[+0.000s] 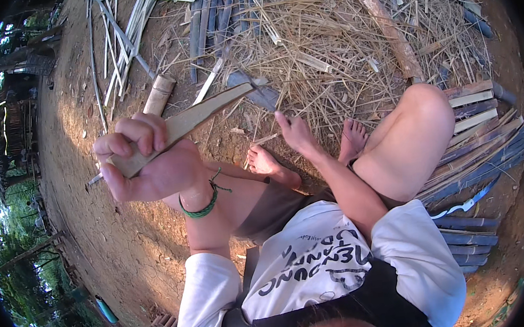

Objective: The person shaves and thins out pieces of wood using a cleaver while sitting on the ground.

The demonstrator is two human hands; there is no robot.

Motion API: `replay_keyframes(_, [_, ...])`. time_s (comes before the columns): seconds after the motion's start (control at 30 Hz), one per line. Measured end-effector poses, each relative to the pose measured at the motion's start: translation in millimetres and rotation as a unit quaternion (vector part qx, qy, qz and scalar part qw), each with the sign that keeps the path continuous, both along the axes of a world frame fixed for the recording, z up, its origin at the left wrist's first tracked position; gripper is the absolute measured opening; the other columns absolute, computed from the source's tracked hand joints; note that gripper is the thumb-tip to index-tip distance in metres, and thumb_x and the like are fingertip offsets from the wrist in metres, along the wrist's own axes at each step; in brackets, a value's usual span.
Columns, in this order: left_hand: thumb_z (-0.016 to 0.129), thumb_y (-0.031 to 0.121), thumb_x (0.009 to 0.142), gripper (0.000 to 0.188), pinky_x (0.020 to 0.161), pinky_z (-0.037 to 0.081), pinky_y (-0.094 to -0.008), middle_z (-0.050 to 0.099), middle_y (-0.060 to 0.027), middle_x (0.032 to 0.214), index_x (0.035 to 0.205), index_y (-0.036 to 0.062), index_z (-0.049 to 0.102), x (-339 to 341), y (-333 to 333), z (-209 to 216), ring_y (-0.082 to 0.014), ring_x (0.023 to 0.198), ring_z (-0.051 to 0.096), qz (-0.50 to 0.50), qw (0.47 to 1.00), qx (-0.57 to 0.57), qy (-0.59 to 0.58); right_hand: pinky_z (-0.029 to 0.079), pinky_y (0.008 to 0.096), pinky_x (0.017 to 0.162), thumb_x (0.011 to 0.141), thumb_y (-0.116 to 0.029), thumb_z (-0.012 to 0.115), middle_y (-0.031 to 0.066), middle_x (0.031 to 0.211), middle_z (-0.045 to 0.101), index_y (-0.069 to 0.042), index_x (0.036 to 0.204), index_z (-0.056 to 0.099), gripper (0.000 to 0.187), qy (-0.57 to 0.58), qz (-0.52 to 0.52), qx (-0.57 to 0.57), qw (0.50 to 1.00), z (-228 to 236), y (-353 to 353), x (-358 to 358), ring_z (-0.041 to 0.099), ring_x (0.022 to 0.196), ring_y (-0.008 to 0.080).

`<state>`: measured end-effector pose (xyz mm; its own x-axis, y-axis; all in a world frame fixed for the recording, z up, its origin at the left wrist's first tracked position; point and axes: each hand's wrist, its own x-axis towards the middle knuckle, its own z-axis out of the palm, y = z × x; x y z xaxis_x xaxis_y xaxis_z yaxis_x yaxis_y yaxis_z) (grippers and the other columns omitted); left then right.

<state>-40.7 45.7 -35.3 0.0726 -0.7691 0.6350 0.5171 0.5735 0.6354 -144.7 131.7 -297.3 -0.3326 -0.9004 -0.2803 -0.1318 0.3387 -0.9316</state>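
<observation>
My left hand (152,157) is raised at the left, its fingers wrapped round the wide end of a flat, tapered piece of split bamboo (198,116). The narrow end points up and to the right. A green cord bracelet circles that wrist. My right hand (298,133) is closed round a knife (265,99) in front of my feet; its handle is mostly hidden in the fist. The grey blade slants up and left and crosses the bamboo's narrow tip. Whether it touches the tip I cannot tell.
Dry shavings (326,39) cover the ground ahead. Pale strips (118,51) and dark bamboo lengths (214,12) lie at the far left, near a bamboo section (160,94). A log (389,34) lies far right. Split bamboo (479,151) is stacked beside my right knee.
</observation>
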Motion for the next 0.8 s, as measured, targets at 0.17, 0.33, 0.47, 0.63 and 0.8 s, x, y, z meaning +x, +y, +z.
replay_keyframes(0.17, [0.037, 0.042, 0.095, 0.035, 0.045, 0.027, -0.0223, 0.033, -0.0021, 0.057, 0.081, 0.0108, 0.041, 7, -12, 5, -0.0112, 0.047, 0.028, -0.006, 0.999, 0.021, 0.036, 0.044, 0.0447, 0.053, 0.099, -0.048, 0.047, 0.0216, 0.056, 0.056, 0.002, 0.069, 0.060, 0.061, 0.005, 0.026, 0.034, 0.999, 60, 3, 1, 0.062, 0.057, 0.0398])
replay_keyframes(0.33, [0.038, 0.043, 0.095, 0.035, 0.045, 0.027, -0.0221, 0.034, -0.0027, 0.057, 0.080, 0.0111, 0.041, 7, -9, 3, -0.0114, 0.047, 0.028, 0.008, 1.000, 0.018, 0.018, 0.043, 0.0414, 0.049, 0.099, -0.047, 0.048, 0.0150, 0.050, 0.053, -0.003, 0.066, 0.059, 0.056, 0.042, 0.010, -0.202, 0.978, 56, 9, 19, 0.057, 0.046, 0.0318])
replay_keyframes(0.47, [0.038, 0.042, 0.094, 0.035, 0.044, 0.027, -0.0223, 0.033, -0.0024, 0.056, 0.079, 0.0110, 0.042, 3, -13, 8, -0.0112, 0.046, 0.029, 0.006, 0.999, 0.031, 0.022, 0.043, 0.0402, 0.048, 0.099, -0.056, 0.042, 0.0088, 0.049, 0.055, -0.004, 0.070, 0.065, 0.064, 0.030, -0.036, 0.171, 0.984, -63, 7, -13, 0.057, 0.046, 0.0257])
replay_keyframes(0.63, [0.046, 0.042, 0.088, 0.033, 0.042, 0.021, -0.0216, 0.030, 0.0001, 0.056, 0.072, 0.0128, 0.048, 12, -14, 6, -0.0107, 0.046, 0.027, 0.050, 0.998, 0.042, 0.017, 0.048, 0.0447, 0.058, 0.097, -0.061, 0.044, 0.0185, 0.063, 0.064, 0.000, 0.078, 0.069, 0.068, 0.047, -0.015, 0.044, 0.998, -6, 0, 18, 0.063, 0.059, 0.0358])
replay_keyframes(0.8, [0.040, 0.042, 0.093, 0.036, 0.041, 0.027, -0.0216, 0.032, -0.0018, 0.055, 0.075, 0.0115, 0.042, 15, -29, 11, -0.0110, 0.045, 0.030, 0.021, 0.999, 0.044, 0.013, 0.052, 0.0481, 0.066, 0.095, -0.062, 0.045, 0.0284, 0.072, 0.065, 0.006, 0.078, 0.067, 0.073, 0.050, 0.009, -0.008, 0.999, -5, 3, 6, 0.066, 0.072, 0.0445])
